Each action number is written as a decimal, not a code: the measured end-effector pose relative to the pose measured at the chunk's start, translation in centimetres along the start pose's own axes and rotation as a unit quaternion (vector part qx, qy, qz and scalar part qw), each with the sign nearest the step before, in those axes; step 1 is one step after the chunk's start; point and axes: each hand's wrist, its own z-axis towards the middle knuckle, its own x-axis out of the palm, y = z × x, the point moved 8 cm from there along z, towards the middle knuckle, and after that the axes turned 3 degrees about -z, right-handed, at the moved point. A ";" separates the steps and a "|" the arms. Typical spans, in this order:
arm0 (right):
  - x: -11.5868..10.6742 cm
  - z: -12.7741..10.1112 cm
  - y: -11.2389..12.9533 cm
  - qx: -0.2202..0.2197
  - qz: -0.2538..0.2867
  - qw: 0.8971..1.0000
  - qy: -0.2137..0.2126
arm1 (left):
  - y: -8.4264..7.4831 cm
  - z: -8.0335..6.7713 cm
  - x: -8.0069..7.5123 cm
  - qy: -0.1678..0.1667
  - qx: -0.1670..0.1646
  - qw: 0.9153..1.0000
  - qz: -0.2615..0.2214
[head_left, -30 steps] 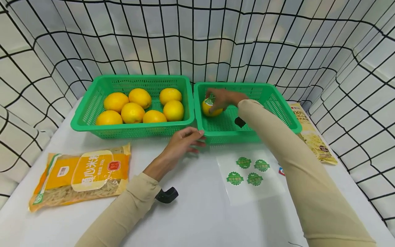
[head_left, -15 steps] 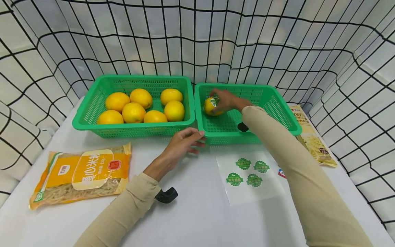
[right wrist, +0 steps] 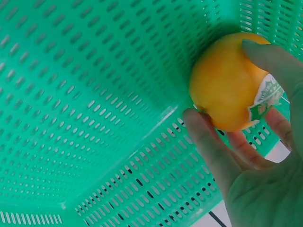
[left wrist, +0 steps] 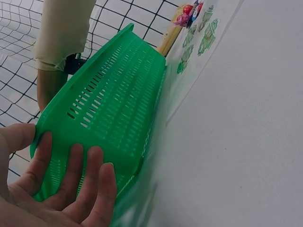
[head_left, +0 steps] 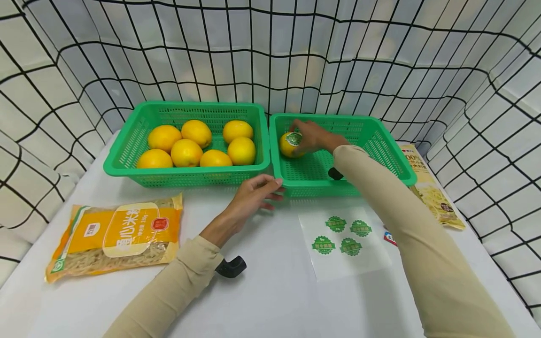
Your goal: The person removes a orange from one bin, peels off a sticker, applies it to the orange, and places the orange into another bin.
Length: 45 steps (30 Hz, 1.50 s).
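My right hand point(head_left: 313, 137) is inside the right green basket point(head_left: 393, 155). It holds a yellow lemon point(right wrist: 222, 80) at the basket's left end. The right wrist view shows the thumb on one side of the fruit and fingers on the other. A green-and-white sticker point(right wrist: 268, 97) lies on its skin, with one edge lifted off. At the basket's near left corner, my left hand point(head_left: 253, 193) pinches the rim between thumb and forefinger. Its other fingers spread along the outer wall point(left wrist: 109, 104).
The left green basket point(head_left: 190, 177) holds several lemons point(head_left: 186, 153). In front lies an orange bag of dry noodles point(head_left: 122, 234). A clear sheet with several green stickers point(head_left: 323, 245) is on the white table. Another food bag point(head_left: 437, 197) lies at the right, near black netting point(head_left: 503, 155).
The right hand has shifted slightly around the lemon, and more of the sticker shows. The left hand stays at the basket corner.
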 end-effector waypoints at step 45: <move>4.5 -15.4 7.5 -0.146 0.088 0.945 -0.280 | -9.9 -3.5 -7.6 -0.058 0.126 0.957 0.256</move>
